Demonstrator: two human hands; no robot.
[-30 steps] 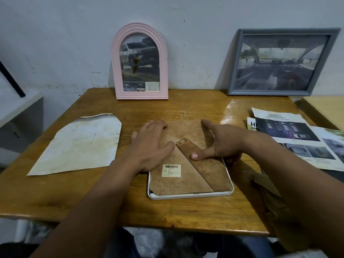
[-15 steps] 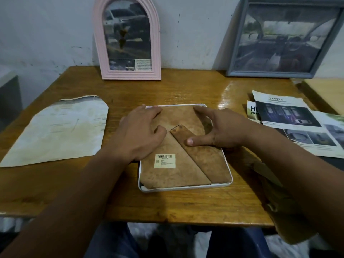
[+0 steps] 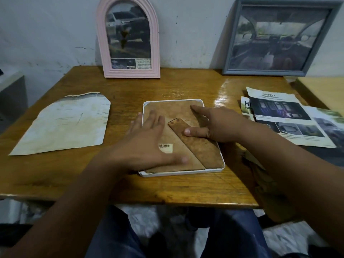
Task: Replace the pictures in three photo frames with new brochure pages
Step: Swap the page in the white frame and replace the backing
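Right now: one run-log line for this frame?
stage: white frame face down, backing in | left hand flat on backing | right hand fingers spread on stand flap | pink, grey frames against wall

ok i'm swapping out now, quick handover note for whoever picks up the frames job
Left hand: open, flat on the brown backing of the white frame.
Right hand: open, fingers spread on the backing beside its folded-down stand.
The white frame lies face down mid-table. The pink arched frame and grey frame lean on the wall, each holding a car picture. A worn loose sheet lies left; brochure pages lie right.
Done: backing sits in the white frame.
Left: stand the white frame up. I cannot tell which frames already hold new pages.
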